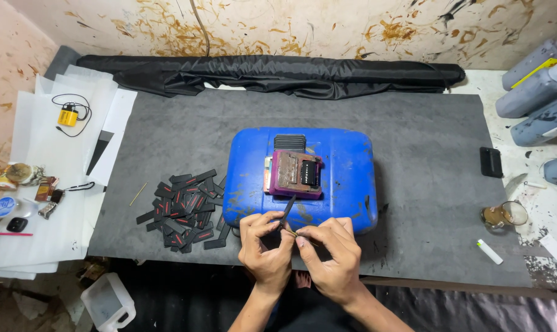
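Note:
My left hand [263,245] pinches a thin black strip [287,211] that sticks up and away from my fingers. My right hand [331,249] meets it at the fingertips and pinches a small thin stick against the strip's lower end. Both hands hover at the near edge of a blue plastic container [346,178] lying flat on a grey mat [426,141]. On the container sits a purple stained block [292,174] with a small stack of black strips [289,142] behind it. A pile of black strips with red marks [185,209] lies left of the container.
A roll of black fabric [272,74] lies along the back of the mat. White paper sheets [39,154] with a yellow battery [67,115] and small items lie at left. Grey bottles [539,92], a glass dish [504,214] and a black case [491,162] stand at right.

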